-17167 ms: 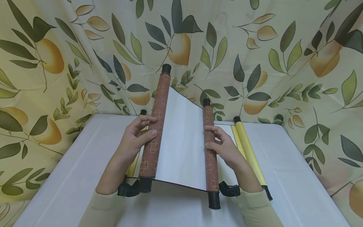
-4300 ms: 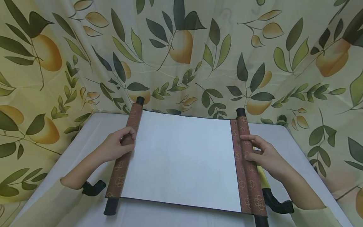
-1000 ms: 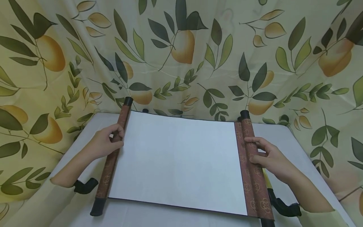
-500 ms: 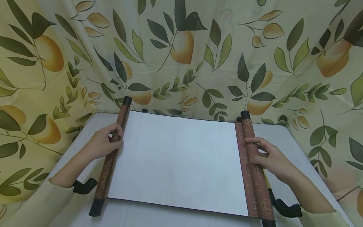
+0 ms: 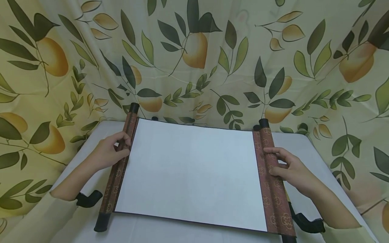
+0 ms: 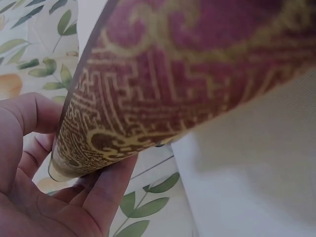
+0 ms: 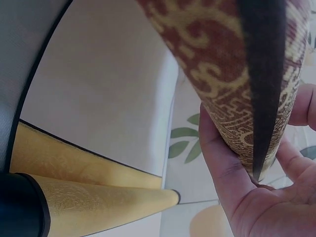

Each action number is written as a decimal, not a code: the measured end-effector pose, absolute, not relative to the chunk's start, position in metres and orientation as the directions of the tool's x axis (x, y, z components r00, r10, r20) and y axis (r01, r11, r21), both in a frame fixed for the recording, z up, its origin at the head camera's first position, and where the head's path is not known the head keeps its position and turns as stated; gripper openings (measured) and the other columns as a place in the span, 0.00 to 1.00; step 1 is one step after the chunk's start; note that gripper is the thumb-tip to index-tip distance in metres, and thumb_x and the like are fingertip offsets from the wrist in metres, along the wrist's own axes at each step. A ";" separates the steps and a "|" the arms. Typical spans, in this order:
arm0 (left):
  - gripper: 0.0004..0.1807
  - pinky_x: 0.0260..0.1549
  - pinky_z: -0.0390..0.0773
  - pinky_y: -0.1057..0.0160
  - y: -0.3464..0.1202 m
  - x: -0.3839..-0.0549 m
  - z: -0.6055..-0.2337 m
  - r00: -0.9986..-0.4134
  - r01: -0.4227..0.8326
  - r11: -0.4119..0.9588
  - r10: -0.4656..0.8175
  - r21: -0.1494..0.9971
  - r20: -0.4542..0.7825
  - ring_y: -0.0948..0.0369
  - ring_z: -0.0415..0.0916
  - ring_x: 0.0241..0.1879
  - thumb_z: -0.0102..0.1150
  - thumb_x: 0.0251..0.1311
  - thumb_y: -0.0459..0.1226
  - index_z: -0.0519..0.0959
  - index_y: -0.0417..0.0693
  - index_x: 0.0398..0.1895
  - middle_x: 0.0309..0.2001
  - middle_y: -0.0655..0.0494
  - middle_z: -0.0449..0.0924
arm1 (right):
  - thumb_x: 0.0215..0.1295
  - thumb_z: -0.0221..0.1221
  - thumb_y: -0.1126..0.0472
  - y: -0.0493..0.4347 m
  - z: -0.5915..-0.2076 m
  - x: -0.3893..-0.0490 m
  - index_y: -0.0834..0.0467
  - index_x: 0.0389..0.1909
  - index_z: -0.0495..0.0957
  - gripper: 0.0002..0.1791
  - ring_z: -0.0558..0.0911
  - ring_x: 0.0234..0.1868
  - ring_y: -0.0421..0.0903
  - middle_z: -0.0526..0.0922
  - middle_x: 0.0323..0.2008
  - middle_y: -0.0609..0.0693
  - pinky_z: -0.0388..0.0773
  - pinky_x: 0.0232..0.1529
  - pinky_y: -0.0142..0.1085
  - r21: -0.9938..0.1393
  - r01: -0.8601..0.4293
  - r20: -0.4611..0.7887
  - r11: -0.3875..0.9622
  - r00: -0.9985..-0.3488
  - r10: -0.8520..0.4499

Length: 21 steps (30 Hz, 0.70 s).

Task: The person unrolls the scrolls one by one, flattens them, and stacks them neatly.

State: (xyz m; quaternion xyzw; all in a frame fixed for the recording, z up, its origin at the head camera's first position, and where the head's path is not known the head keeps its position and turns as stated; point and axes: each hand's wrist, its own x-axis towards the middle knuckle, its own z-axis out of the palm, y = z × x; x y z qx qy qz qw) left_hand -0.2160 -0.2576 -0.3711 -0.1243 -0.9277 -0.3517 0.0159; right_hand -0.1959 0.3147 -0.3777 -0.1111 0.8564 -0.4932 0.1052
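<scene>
A hanging scroll with a blank white sheet (image 5: 194,172) and reddish-brown patterned ends is spread between my hands. My left hand (image 5: 110,150) grips the left roller (image 5: 115,179), thumb on the near side and fingers curled over it. On the other side my right hand (image 5: 288,168) pinches the right roller (image 5: 275,182) between thumb and fingers. Black knobs cap both rollers. In the left wrist view the patterned roller (image 6: 148,89) lies between thumb and fingers. The right wrist view shows my fingers round the patterned roller (image 7: 227,84), raised above a yellow roller (image 7: 108,202).
Beneath the held scroll lies a second scroll with yellow ends, mostly hidden; its black knob (image 5: 256,128) peeks out at the back right. Both sit over a white table (image 5: 170,233). A fruit-patterned curtain (image 5: 194,84) hangs behind the table's far edge.
Since the earliest frame the rollers have moved far apart, widening the white sheet. Over the last second my left hand shifts slightly left, and a patterned strip shows beside the left roller.
</scene>
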 end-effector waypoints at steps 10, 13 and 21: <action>0.16 0.22 0.73 0.59 -0.257 -0.216 -0.371 -0.980 0.183 0.736 0.186 0.651 0.064 0.55 0.69 0.25 0.69 0.57 0.34 0.72 0.50 0.44 0.45 0.45 0.76 | 0.67 0.57 0.69 0.318 -0.378 -0.196 0.59 0.73 0.57 0.35 0.76 0.55 0.66 0.58 0.65 0.69 0.84 0.39 0.46 -0.864 -0.080 -0.078 0.496 -0.954 -0.290; 0.15 0.22 0.72 0.59 -0.259 -0.216 -0.372 -0.978 0.196 0.737 0.196 0.647 0.074 0.56 0.69 0.25 0.66 0.58 0.31 0.71 0.50 0.44 0.47 0.44 0.76 | 0.67 0.57 0.68 0.320 -0.378 -0.196 0.59 0.73 0.57 0.35 0.76 0.55 0.66 0.58 0.66 0.69 0.84 0.39 0.46 -0.859 -0.077 -0.082 0.506 -0.955 -0.285; 0.11 0.29 0.73 0.59 -0.263 -0.217 -0.374 -0.973 0.228 0.733 0.200 0.641 0.117 0.52 0.71 0.35 0.60 0.60 0.29 0.72 0.50 0.42 0.44 0.46 0.76 | 0.68 0.57 0.68 0.323 -0.376 -0.197 0.59 0.73 0.57 0.34 0.76 0.55 0.65 0.59 0.65 0.68 0.84 0.39 0.45 -0.860 -0.088 -0.073 0.502 -0.954 -0.291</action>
